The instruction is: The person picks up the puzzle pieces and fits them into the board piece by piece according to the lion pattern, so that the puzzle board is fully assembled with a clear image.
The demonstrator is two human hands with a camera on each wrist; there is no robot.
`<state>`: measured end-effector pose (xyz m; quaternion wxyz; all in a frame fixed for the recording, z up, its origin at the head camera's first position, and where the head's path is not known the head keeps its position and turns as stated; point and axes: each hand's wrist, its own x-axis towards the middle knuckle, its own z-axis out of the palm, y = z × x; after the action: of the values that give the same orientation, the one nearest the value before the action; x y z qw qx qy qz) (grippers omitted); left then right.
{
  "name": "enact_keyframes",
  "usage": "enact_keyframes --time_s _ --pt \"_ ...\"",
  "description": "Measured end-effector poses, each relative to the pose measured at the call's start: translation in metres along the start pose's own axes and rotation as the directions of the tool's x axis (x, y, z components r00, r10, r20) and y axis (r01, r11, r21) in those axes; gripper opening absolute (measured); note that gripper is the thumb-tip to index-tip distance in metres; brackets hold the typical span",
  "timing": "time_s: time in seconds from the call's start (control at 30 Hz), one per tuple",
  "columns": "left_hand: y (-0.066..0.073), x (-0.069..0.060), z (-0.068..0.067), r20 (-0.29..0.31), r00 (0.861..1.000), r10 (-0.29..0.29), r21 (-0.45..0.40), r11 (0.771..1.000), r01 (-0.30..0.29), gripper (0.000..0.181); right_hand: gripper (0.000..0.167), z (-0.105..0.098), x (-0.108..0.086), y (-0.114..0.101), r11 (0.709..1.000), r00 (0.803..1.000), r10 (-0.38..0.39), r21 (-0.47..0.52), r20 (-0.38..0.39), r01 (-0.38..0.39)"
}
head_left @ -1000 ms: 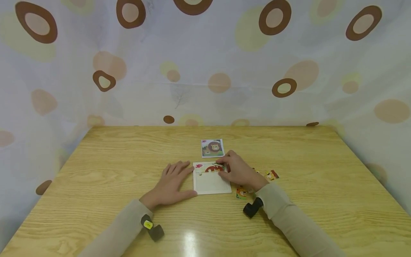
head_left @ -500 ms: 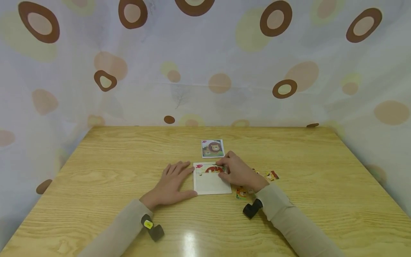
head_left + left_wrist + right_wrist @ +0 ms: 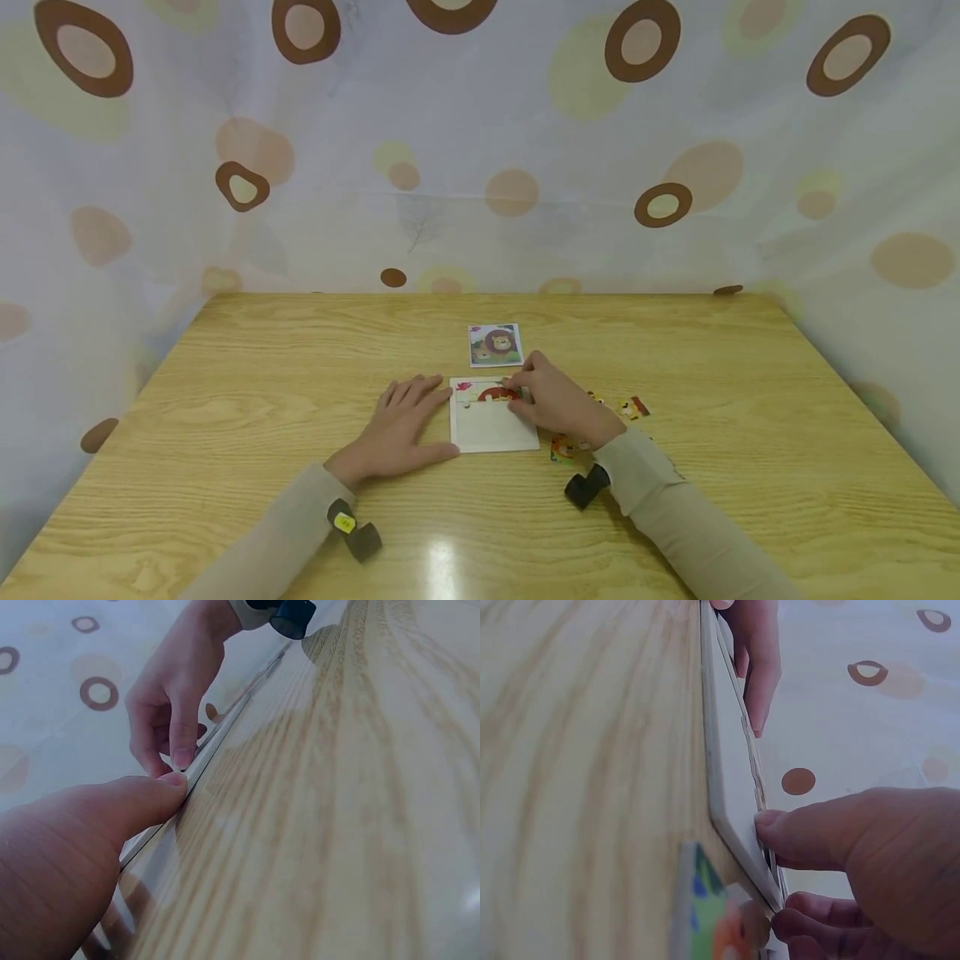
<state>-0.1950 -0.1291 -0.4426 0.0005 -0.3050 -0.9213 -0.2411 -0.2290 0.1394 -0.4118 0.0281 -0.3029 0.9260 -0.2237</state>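
Mid-frame, the spread left grip [image 3: 397, 435] touches a white rectangular board [image 3: 495, 429]; the right grip [image 3: 558, 402] pinches a red-printed puzzle piece [image 3: 511, 394] at its upper right.

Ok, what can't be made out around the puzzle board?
Head view: top right corner of the puzzle board, covered by the right hand.
Head view: parts of the loose pieces, hidden by that hand and its sleeve.
Left wrist view: the board's printed face, seen almost edge-on.
Right wrist view: the nearest piece, blurred and cut off by the bottom edge.
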Motion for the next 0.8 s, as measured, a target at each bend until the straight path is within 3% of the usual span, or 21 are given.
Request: enact_keyframes --time_s 0.4,0.5,0.8 --pt "0.001 0.0 0.0 0.004 1.0 -0.01 0.006 1.0 0.01 0.079 0.032 -0.004 -0.001 0.0 0.999 1.0 0.02 0.048 0.013 -0.02" --pt "0.002 0.001 0.0 0.005 1.0 -0.01 0.003 1.0 0.01 0.079 0.03 -0.002 -0.001 0.0 1.0 1.0 0.009 0.026 -0.01 -0.008" --pt "0.001 -0.001 0.001 0.0 1.0 -0.012 0.004 1.0 0.012 0.079 0.031 0.007 0.001 0.001 0.997 0.996 0.072 0.018 -0.06 -0.071"
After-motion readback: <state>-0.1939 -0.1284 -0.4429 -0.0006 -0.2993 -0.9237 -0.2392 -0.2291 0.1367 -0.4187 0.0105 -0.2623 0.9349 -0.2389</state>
